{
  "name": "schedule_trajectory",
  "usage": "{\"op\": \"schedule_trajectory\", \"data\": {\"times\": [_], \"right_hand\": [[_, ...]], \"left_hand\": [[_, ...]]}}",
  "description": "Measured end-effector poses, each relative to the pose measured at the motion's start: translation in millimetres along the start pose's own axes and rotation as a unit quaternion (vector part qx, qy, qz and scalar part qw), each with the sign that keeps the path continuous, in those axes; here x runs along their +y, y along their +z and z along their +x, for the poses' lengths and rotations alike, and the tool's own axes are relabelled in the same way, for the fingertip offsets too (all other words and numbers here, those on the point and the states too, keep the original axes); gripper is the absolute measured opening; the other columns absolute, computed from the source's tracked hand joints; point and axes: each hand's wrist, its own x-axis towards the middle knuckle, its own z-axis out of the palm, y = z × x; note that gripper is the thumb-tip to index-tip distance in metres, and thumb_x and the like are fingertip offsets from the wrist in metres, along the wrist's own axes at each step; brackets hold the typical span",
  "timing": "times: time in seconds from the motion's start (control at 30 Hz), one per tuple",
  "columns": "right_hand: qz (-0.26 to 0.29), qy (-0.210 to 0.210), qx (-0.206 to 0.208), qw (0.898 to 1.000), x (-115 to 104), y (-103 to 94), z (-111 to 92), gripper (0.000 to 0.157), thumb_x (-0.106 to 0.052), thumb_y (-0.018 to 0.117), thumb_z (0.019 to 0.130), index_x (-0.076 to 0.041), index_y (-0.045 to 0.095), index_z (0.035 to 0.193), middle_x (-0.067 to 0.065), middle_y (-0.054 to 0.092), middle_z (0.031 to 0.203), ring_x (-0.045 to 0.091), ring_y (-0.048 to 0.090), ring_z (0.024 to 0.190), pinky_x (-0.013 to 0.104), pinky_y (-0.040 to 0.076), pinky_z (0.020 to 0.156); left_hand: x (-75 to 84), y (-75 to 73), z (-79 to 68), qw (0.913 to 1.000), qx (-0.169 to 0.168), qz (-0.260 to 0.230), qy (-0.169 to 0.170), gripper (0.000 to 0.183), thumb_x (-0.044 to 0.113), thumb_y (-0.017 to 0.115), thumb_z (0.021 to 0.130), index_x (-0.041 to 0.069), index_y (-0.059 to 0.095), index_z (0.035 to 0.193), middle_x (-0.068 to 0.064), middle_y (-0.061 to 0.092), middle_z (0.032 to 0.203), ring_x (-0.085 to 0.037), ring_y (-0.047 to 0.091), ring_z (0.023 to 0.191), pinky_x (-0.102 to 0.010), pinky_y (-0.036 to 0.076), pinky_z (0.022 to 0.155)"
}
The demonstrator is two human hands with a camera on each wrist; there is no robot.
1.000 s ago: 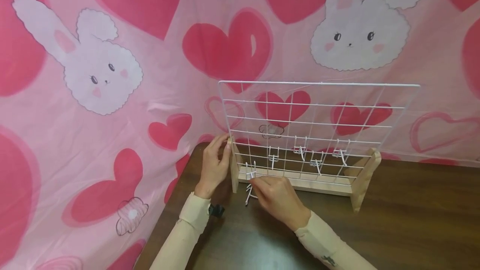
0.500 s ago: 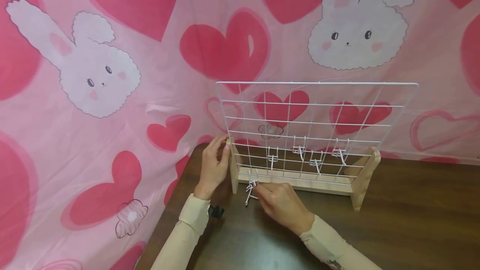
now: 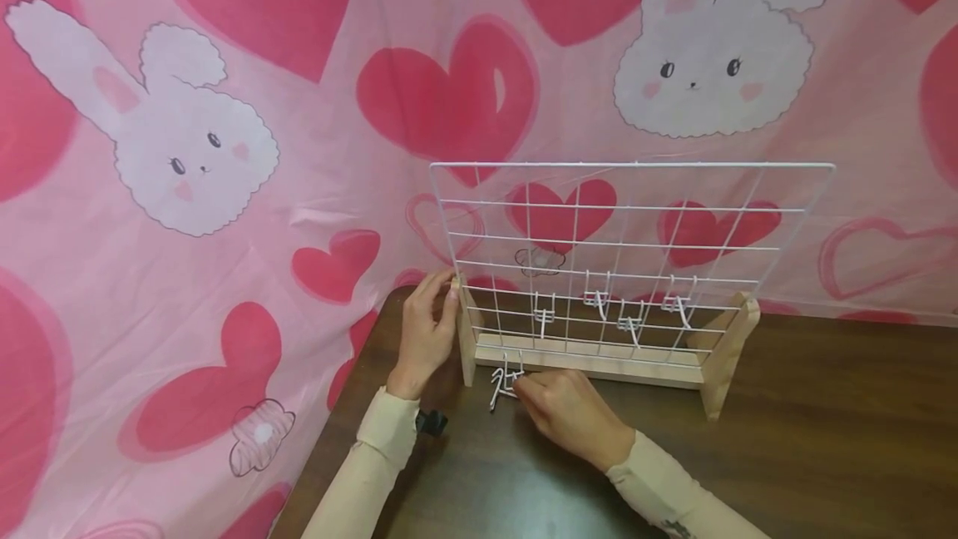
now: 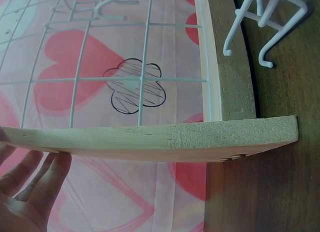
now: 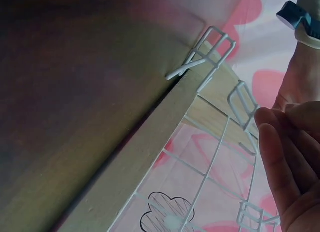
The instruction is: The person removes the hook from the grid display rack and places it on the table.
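Two rabbit faces show on the pink backdrop (image 3: 314,156), one at the left of the frame, one at upper right, with two scribbled flowers and many hearts around them. Below, two hands work at one white wire grid (image 3: 632,208) carried by two wooden end panels and one wooden base bar (image 3: 584,362).

Left of centre, the left hand (image 3: 424,335) rests its fingers against the left end panel (image 3: 466,331), not clenched; one black device (image 3: 432,422) sits at that wrist. Six white hooks can be counted. At lower centre, one loose hook (image 5: 218,66) rests on the table (image 3: 831,439), and just beside it a second, the held hook (image 5: 243,104), is pinched by the fingertips of the right hand (image 3: 572,414). Four hanging hooks (image 3: 544,317) follow across the grid's lower part, reaching right of centre, before the right end panel (image 3: 729,360). A dark mark (image 3: 677,529) on the right sleeve, at the bottom edge, is too small to read.
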Motion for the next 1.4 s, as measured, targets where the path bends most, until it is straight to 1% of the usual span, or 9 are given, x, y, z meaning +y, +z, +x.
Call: {"op": "schedule_trajectory", "data": {"times": [0.13,0.27,0.47,0.67,0.8,1.0,1.1,1.23,1.4], "right_hand": [[-0.008,0.007,-0.018,1.0,0.7,0.2,-3.2,0.024,-0.002,0.077,0.078,-0.016,0.058,0.076,-0.012,0.06,0.061,0.001,0.055,0.052,0.024,0.043,0.048],[-0.012,0.014,-0.038,0.999,2.1,0.9,-9.3,0.022,-0.005,0.079,0.079,-0.017,0.06,0.078,-0.012,0.061,0.062,0.0,0.057,0.052,0.021,0.042,0.047],[0.001,0.029,-0.062,0.998,6.5,0.5,-14.5,0.023,-0.006,0.081,0.082,-0.018,0.061,0.079,-0.013,0.062,0.062,-0.004,0.054,0.054,0.019,0.041,0.049],[0.014,0.04,-0.086,0.995,8.9,-1.8,-13.2,0.023,-0.009,0.079,0.086,-0.02,0.06,0.078,-0.015,0.061,0.062,-0.007,0.048,0.055,0.018,0.041,0.051],[0.02,0.043,-0.096,0.994,9.8,-2.7,-11.7,0.025,-0.007,0.08,0.085,-0.019,0.059,0.077,-0.014,0.061,0.061,-0.006,0.045,0.055,0.019,0.041,0.051],[0.018,0.046,-0.118,0.992,8.9,-3.4,-11.8,0.027,-0.005,0.08,0.083,-0.019,0.058,0.076,-0.014,0.06,0.061,-0.006,0.047,0.057,0.021,0.043,0.052],[0.024,0.054,-0.13,0.99,8.8,-3.6,-12.0,0.028,-0.004,0.081,0.081,-0.019,0.058,0.077,-0.014,0.06,0.062,-0.007,0.047,0.058,0.021,0.043,0.053],[0.031,0.06,-0.134,0.989,10.3,-2.5,-12.8,0.028,-0.004,0.082,0.081,-0.018,0.059,0.078,-0.014,0.061,0.063,-0.008,0.047,0.059,0.019,0.043,0.053],[0.048,0.078,-0.129,0.987,14.7,-0.5,-15.0,0.028,-0.004,0.081,0.084,-0.018,0.058,0.076,-0.013,0.057,0.06,-0.007,0.04,0.058,0.014,0.037,0.053]], "left_hand": [[0.3,-0.3,-0.2,1.0,-0.001,-0.004,-0.004,0.029,0.009,0.058,0.103,-0.001,0.068,0.129,-0.015,0.072,0.117,-0.029,0.073,0.107,-0.045,0.065,0.083],[-0.4,-0.1,-0.4,1.0,0.0,-0.002,0.0,0.029,0.008,0.059,0.103,-0.001,0.068,0.129,-0.015,0.073,0.117,-0.029,0.073,0.106,-0.045,0.065,0.082],[-2.3,0.2,0.3,1.0,0.003,0.003,0.005,0.028,0.008,0.06,0.102,-0.001,0.068,0.128,-0.014,0.073,0.117,-0.029,0.073,0.107,-0.046,0.065,0.084],[-1.7,-0.5,-0.3,1.0,0.003,0.004,0.003,0.028,0.009,0.06,0.103,0.002,0.068,0.128,-0.014,0.073,0.117,-0.028,0.073,0.107,-0.046,0.064,0.088],[-1.2,-0.5,-0.2,1.0,0.004,0.007,0.003,0.027,0.009,0.06,0.102,0.003,0.069,0.128,-0.014,0.073,0.116,-0.027,0.073,0.107,-0.046,0.064,0.089],[-0.6,0.0,1.8,0.9997,0.01,0.01,0.019,0.029,0.008,0.059,0.101,-0.002,0.069,0.126,-0.017,0.074,0.116,-0.029,0.073,0.105,-0.048,0.06,0.092],[-0.1,0.3,2.2,0.9996,0.009,0.012,0.023,0.029,0.008,0.059,0.101,-0.002,0.069,0.127,-0.017,0.074,0.116,-0.03,0.073,0.106,-0.048,0.059,0.094],[-0.6,0.7,2.1,0.9997,0.007,0.012,0.019,0.03,0.008,0.058,0.102,-0.002,0.068,0.127,-0.015,0.073,0.116,-0.03,0.073,0.107,-0.049,0.059,0.096],[-2.0,0.6,0.8,0.9998,0.007,0.009,0.017,0.029,0.007,0.058,0.101,-0.003,0.068,0.127,-0.016,0.073,0.115,-0.032,0.073,0.106,-0.053,0.06,0.094]]}}
